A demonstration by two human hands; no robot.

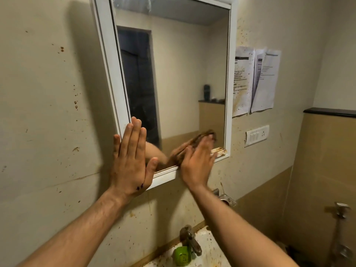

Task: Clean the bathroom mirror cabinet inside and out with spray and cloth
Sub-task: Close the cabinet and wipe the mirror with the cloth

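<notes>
Brown cloth (178, 154) lies under flat right hand (196, 163) on mirror (183, 74).

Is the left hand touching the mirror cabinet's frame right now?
Touching. Head view: the left hand lies flat against the lower left corner of the white frame, thumb meeting its own reflection.

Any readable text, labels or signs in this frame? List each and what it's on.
Nothing legible.
Left paper sheet: printed lines, too blurred to read.
Right paper sheet: same, unreadable.
Green container: no readable label.
Left hand: two small star marks, no words.
</notes>
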